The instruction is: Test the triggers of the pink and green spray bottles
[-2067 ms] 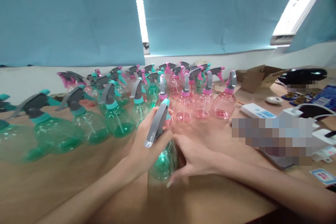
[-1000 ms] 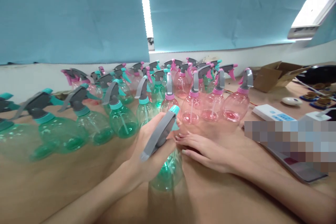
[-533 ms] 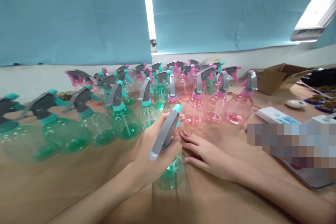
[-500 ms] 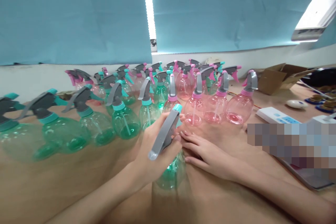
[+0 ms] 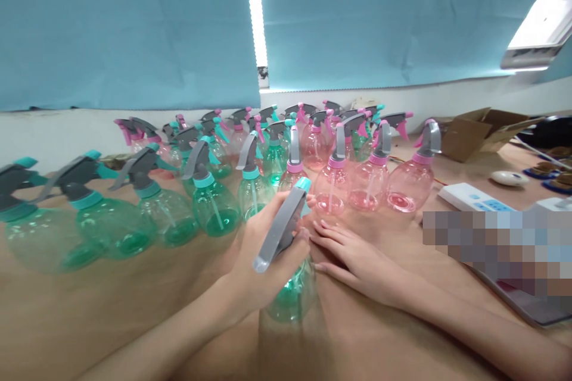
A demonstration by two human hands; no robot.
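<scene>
My left hand (image 5: pixel 263 262) is wrapped round the neck of a green spray bottle (image 5: pixel 292 294) that stands on the wooden table (image 5: pixel 111 303). Its grey trigger (image 5: pixel 279 229) with a teal tip slants up over my fingers. Just to the right of the bottle, my right hand (image 5: pixel 353 256) lies flat on the table with fingers stretched out and nothing in it. Its fingertips almost touch the bottle's head.
Several green spray bottles (image 5: pixel 214 205) stand in rows at the left and several pink ones (image 5: pixel 409 181) at the back right. A white power strip (image 5: pixel 469 196), a cardboard box (image 5: pixel 473 131) and a white oval object (image 5: pixel 507 177) lie at the right. Blue curtains hang behind.
My right hand has left the bottle's side and now lies flat on the table beside it. My left hand keeps its hold; the view shifted slightly.
</scene>
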